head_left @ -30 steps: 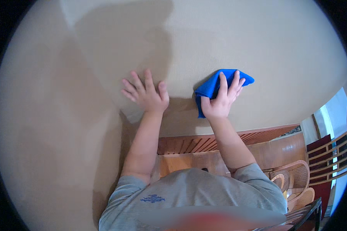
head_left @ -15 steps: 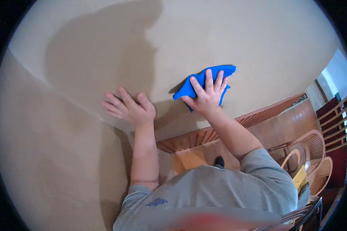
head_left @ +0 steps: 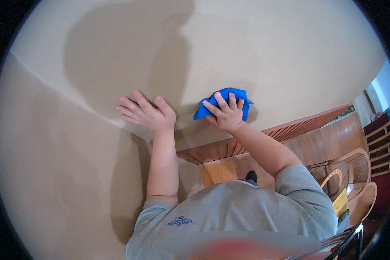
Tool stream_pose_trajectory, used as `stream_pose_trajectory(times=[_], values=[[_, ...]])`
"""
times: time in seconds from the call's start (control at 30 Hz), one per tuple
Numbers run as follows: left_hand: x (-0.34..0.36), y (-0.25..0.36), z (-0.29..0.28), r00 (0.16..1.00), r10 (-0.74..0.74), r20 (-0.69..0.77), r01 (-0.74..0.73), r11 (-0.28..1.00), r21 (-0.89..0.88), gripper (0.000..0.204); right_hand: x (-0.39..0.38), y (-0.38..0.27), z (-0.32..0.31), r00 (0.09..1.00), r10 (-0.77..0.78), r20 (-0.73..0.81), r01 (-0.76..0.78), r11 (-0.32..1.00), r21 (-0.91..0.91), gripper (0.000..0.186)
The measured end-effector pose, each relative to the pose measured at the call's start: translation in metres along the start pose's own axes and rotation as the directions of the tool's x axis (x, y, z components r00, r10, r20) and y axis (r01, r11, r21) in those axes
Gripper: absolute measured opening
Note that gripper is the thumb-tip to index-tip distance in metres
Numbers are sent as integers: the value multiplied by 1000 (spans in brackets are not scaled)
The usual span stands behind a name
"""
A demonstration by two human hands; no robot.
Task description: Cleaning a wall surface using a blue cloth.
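Note:
My right hand [head_left: 226,112] presses a bunched blue cloth [head_left: 202,113] against the beige wall [head_left: 286,52]. Its fingers lie over the cloth, and the thumb side rests along the cloth's lower left part. Left of it, my left hand [head_left: 151,113] lies on the same wall near the corner, fingers stretched out, with nothing in it. Both forearms reach up from the lower part of the view. The cloth's underside is hidden against the wall.
Wooden slatted panelling [head_left: 242,146] runs along the foot of the wall, above a wooden floor [head_left: 342,134]. Wicker chairs [head_left: 359,171] stand at the right. At the left a second wall [head_left: 52,143] meets the first in a corner.
My right hand has moved down and slightly left along the wall with the cloth, which is more bunched now. My left hand stays nearly in place.

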State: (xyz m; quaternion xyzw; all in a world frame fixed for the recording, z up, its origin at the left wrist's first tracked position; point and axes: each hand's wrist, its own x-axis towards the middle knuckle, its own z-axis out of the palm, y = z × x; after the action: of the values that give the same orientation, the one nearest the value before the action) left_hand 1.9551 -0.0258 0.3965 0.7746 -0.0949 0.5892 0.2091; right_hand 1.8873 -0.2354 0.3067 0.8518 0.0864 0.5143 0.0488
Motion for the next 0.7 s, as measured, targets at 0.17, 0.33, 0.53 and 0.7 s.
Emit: stream_pose_trajectory(times=[0.17, 0.33, 0.53, 0.7], values=[[-1, -8, 1, 1000, -1, -7, 1, 1000, 12, 62, 101, 12, -31, 970, 217, -107, -208, 974, 88, 53], [4, -9, 4, 999, -3, -54, 2, 1000, -14, 60, 99, -14, -28, 982, 177, -60, -175, 984, 24, 52], [4, -7, 4, 1000, -1, 7, 1, 1000, 4, 61, 35, -25, 0, 984, -173, 39, 172, 984, 38, 53], [-3, -12, -10, 1000, -18, 12, 18, 1000, 7, 61, 119, -25, -40, 980, 147, -134, -138, 988, 74, 60]])
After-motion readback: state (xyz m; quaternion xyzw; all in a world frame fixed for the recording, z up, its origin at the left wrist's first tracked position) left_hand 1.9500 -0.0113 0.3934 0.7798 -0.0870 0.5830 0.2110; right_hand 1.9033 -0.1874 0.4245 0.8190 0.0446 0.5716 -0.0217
